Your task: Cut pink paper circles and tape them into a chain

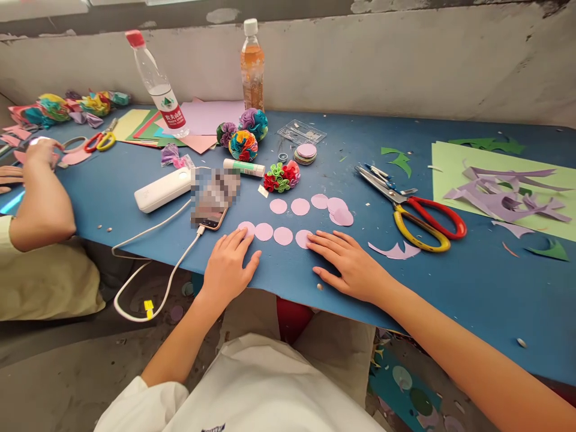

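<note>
Several pale purple paper circles (283,236) lie in two rows on the blue table (288,273). My left hand (228,264) rests flat at the table's front edge, its fingertips on the circle at the left end of the nearer row. At that row's right end, the fingertips of my right hand (346,264) touch another paper circle (303,239). Both hands have their fingers stretched out and hold nothing. In the farther row, some circles (341,216) overlap at the right. Behind them sit a red and green paper flower ball (281,177) and a glue stick (243,168).
Red and yellow handled scissors (423,222) lie right of the circles, near purple scraps (504,195) on green paper (450,162). A phone (211,217) is cabled to a white power bank (164,189). Two bottles (252,66) stand behind. Another person's arm (47,192) is at left.
</note>
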Demonstrator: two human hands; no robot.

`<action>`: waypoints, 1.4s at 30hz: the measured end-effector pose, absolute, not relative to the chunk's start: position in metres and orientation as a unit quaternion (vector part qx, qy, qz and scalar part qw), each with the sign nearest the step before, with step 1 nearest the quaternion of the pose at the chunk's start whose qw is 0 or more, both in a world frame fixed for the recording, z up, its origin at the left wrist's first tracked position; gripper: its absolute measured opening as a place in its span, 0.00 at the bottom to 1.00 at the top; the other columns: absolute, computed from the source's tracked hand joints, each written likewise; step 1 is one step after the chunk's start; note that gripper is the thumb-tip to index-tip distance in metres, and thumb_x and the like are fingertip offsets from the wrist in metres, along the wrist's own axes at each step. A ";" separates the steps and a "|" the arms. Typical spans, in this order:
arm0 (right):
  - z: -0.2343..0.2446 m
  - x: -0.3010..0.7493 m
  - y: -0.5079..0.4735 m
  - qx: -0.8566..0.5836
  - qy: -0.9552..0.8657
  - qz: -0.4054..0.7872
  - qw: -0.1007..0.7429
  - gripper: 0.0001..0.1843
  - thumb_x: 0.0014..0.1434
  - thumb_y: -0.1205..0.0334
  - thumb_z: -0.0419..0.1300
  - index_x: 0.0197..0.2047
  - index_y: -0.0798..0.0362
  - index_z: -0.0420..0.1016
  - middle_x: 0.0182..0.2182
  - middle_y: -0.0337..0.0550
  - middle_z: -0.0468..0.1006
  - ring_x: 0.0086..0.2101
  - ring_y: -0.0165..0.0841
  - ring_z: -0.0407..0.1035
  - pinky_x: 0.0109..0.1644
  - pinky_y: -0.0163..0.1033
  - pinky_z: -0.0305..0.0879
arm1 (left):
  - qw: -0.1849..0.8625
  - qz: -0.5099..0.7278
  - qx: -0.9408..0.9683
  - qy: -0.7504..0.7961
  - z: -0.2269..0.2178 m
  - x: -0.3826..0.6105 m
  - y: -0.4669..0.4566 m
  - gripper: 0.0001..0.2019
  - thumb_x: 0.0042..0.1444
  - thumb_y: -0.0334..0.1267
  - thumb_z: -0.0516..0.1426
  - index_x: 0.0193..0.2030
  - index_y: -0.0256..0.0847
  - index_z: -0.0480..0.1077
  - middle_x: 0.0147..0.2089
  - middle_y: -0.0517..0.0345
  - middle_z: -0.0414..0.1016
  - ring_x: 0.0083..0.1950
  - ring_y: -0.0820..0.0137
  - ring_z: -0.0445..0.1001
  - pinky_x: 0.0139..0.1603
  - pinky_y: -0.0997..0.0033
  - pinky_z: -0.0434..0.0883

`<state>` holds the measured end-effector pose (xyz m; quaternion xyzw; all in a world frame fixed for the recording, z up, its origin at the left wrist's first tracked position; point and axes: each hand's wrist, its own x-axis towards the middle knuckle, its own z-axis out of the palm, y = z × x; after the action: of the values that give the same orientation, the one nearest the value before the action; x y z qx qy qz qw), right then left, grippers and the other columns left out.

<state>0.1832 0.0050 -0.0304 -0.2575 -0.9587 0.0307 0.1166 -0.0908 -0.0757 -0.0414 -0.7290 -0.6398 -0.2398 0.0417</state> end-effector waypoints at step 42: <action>-0.017 0.228 -0.002 -0.335 -0.917 -0.041 0.213 0.20 0.67 0.57 0.50 0.60 0.48 0.67 0.60 0.50 0.71 0.60 0.47 0.64 0.63 0.57 0.60 | 0.125 0.032 -0.794 -0.594 0.027 -0.249 0.033 0.16 0.54 0.23 0.48 0.41 0.35 0.76 0.48 0.39 0.78 0.53 0.53 0.75 0.54 0.52 0.67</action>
<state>0.2280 -0.0025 -0.0170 -0.3349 -0.9170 -0.0411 0.2126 -0.2488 0.0331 0.0274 -0.7940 -0.5940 0.0322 0.1253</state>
